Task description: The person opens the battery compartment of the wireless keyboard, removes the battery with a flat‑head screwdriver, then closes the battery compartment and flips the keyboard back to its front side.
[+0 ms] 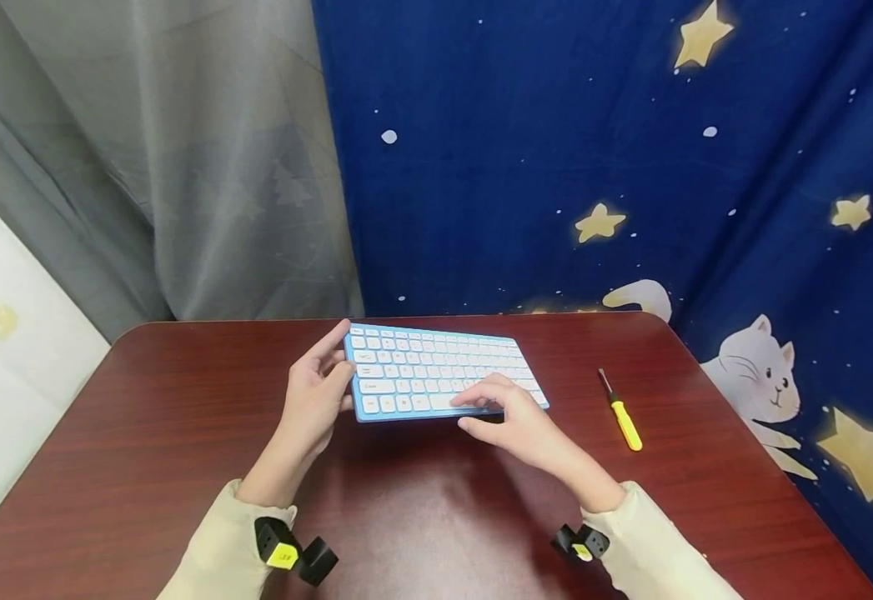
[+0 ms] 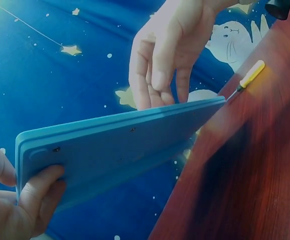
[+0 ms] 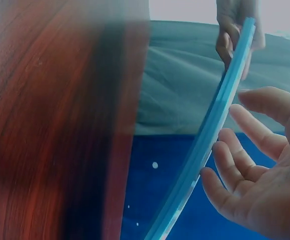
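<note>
1. While the left hand pinches the left end of the blue-edged keyboard, thumb on the face and fingers behind, the board sits mid-frame, raised and tilted above the desk; this grip presumably bears the weight.
2. Right hand, right of centre: grip spread, fingers slightly bent over the lower keys, probably steadying or pressing; force cannot be told.
3. Yellow-handled screwdriver lies at centre right, apart from both hands, perhaps so placed to leave room.
4. Desk: glossy, red-brown. Grey curtain, upper left; star-printed blue curtain, upper right.
</note>
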`<action>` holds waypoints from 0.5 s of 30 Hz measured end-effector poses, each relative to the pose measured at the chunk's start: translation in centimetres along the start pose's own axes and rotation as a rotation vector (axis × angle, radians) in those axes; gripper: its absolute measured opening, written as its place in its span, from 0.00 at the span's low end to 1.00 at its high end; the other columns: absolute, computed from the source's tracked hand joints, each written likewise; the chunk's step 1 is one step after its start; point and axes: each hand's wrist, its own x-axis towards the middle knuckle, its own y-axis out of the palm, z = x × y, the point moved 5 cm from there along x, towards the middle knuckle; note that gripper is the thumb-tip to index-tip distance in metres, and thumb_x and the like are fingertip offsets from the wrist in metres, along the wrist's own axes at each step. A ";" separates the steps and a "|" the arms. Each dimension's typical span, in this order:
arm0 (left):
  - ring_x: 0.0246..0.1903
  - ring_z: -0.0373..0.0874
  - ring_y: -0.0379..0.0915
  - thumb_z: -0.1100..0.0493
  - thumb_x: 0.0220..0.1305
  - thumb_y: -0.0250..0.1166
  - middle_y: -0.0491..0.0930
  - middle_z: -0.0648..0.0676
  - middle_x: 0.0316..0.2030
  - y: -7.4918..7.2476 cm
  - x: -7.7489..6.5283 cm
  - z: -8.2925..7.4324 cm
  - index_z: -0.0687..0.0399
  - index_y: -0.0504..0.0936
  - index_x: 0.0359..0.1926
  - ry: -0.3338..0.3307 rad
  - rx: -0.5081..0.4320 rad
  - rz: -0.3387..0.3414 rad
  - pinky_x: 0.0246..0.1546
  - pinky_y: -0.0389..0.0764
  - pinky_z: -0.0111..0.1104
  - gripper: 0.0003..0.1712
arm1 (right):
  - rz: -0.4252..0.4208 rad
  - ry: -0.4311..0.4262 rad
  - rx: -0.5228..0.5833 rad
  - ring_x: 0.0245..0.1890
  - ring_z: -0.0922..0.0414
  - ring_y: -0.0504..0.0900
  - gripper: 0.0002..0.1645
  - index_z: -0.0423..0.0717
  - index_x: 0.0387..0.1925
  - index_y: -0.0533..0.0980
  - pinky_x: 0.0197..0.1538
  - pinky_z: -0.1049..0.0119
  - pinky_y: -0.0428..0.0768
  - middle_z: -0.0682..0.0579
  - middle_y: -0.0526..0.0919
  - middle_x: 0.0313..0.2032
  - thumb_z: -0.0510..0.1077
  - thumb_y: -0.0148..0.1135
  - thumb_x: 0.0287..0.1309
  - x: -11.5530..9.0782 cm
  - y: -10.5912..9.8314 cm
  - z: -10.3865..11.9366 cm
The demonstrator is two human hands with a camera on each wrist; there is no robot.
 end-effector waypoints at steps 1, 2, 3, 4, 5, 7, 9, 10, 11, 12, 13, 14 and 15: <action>0.34 0.42 0.78 0.72 0.61 0.45 0.71 0.64 0.49 0.0 0.0 0.0 0.52 0.59 0.68 -0.003 0.002 -0.003 0.28 0.80 0.38 0.33 | -0.001 -0.012 -0.015 0.40 0.57 0.73 0.14 0.49 0.42 0.80 0.46 0.61 0.74 0.56 0.77 0.38 0.41 0.67 0.51 0.1 0.2 0.1; 0.34 0.43 0.78 0.72 0.61 0.45 0.71 0.63 0.49 0.1 0.0 0.0 0.52 0.59 0.68 -0.005 0.005 -0.005 0.29 0.80 0.38 0.33 | -0.005 -0.022 -0.030 0.39 0.58 0.73 0.14 0.49 0.41 0.80 0.45 0.62 0.74 0.56 0.77 0.37 0.41 0.68 0.49 0.3 0.3 0.2; 0.34 0.43 0.78 0.72 0.61 0.45 0.71 0.63 0.49 0.1 0.0 -0.1 0.51 0.59 0.68 -0.008 0.010 -0.007 0.28 0.80 0.38 0.33 | -0.010 -0.034 -0.050 0.38 0.58 0.74 0.15 0.49 0.40 0.80 0.45 0.63 0.74 0.57 0.77 0.37 0.40 0.69 0.48 0.4 0.5 0.3; 0.34 0.43 0.78 0.72 0.61 0.45 0.71 0.63 0.49 0.1 0.0 -0.1 0.51 0.59 0.68 -0.010 0.015 -0.010 0.28 0.80 0.38 0.33 | -0.018 -0.042 -0.069 0.38 0.59 0.74 0.15 0.50 0.40 0.79 0.44 0.64 0.74 0.57 0.76 0.36 0.40 0.70 0.46 0.5 0.6 0.4; 0.34 0.43 0.78 0.72 0.61 0.45 0.71 0.63 0.48 0.2 0.0 -0.1 0.51 0.59 0.68 -0.012 0.022 -0.012 0.28 0.80 0.38 0.33 | -0.027 -0.049 -0.088 0.37 0.60 0.74 0.16 0.50 0.39 0.79 0.43 0.65 0.74 0.58 0.76 0.36 0.40 0.71 0.45 0.6 0.7 0.5; 0.33 0.43 0.78 0.72 0.61 0.45 0.71 0.63 0.48 0.3 0.0 -0.2 0.51 0.59 0.67 -0.015 0.026 -0.014 0.27 0.80 0.37 0.33 | -0.050 -0.072 -0.126 0.36 0.60 0.74 0.18 0.50 0.38 0.78 0.42 0.66 0.74 0.58 0.75 0.34 0.40 0.73 0.42 0.8 1.0 0.5; 0.32 0.42 0.78 0.72 0.61 0.45 0.71 0.64 0.47 0.5 0.1 -0.3 0.51 0.59 0.67 -0.019 0.027 -0.012 0.26 0.80 0.36 0.33 | -0.079 -0.096 -0.162 0.35 0.61 0.73 0.19 0.50 0.37 0.77 0.40 0.67 0.74 0.58 0.74 0.33 0.40 0.75 0.39 0.9 1.1 0.4; 0.32 0.42 0.78 0.72 0.60 0.45 0.71 0.64 0.47 0.6 0.1 -0.3 0.51 0.59 0.67 -0.020 0.026 -0.012 0.26 0.80 0.35 0.33 | -0.096 -0.108 -0.176 0.34 0.61 0.73 0.20 0.50 0.36 0.76 0.39 0.68 0.74 0.59 0.74 0.32 0.39 0.75 0.38 0.9 1.2 0.4; 0.31 0.42 0.78 0.73 0.60 0.45 0.71 0.64 0.47 0.7 0.1 -0.4 0.50 0.59 0.67 -0.020 0.024 -0.012 0.26 0.80 0.35 0.33 | -0.111 -0.122 -0.190 0.34 0.62 0.72 0.21 0.50 0.35 0.76 0.39 0.68 0.74 0.59 0.73 0.32 0.39 0.76 0.37 1.0 1.3 0.4; 0.31 0.42 0.78 0.73 0.60 0.45 0.71 0.64 0.47 0.7 0.1 -0.4 0.50 0.59 0.67 -0.021 0.021 -0.012 0.25 0.80 0.35 0.34 | -0.127 -0.136 -0.205 0.33 0.62 0.72 0.21 0.50 0.35 0.76 0.38 0.69 0.74 0.59 0.73 0.31 0.39 0.76 0.36 1.1 1.4 0.3; 0.31 0.42 0.78 0.73 0.60 0.45 0.71 0.64 0.47 0.8 0.2 -0.5 0.50 0.59 0.67 -0.023 0.023 -0.012 0.26 0.80 0.35 0.34 | -0.142 -0.143 -0.224 0.33 0.62 0.72 0.21 0.51 0.34 0.75 0.38 0.69 0.74 0.59 0.72 0.31 0.39 0.76 0.36 1.1 1.4 0.4; 0.31 0.42 0.78 0.73 0.60 0.45 0.71 0.64 0.47 0.8 0.2 -0.6 0.50 0.59 0.67 -0.023 0.026 -0.012 0.26 0.80 0.35 0.34 | -0.156 -0.149 -0.245 0.32 0.63 0.71 0.21 0.51 0.34 0.75 0.37 0.70 0.73 0.59 0.72 0.30 0.39 0.76 0.36 1.1 1.4 0.3; 0.31 0.42 0.78 0.73 0.60 0.45 0.71 0.64 0.47 0.9 0.2 -0.6 0.50 0.59 0.67 -0.024 0.028 -0.013 0.26 0.80 0.35 0.34 | -0.171 -0.154 -0.270 0.32 0.63 0.71 0.21 0.51 0.33 0.74 0.36 0.70 0.73 0.59 0.72 0.30 0.39 0.76 0.36 1.2 1.4 0.3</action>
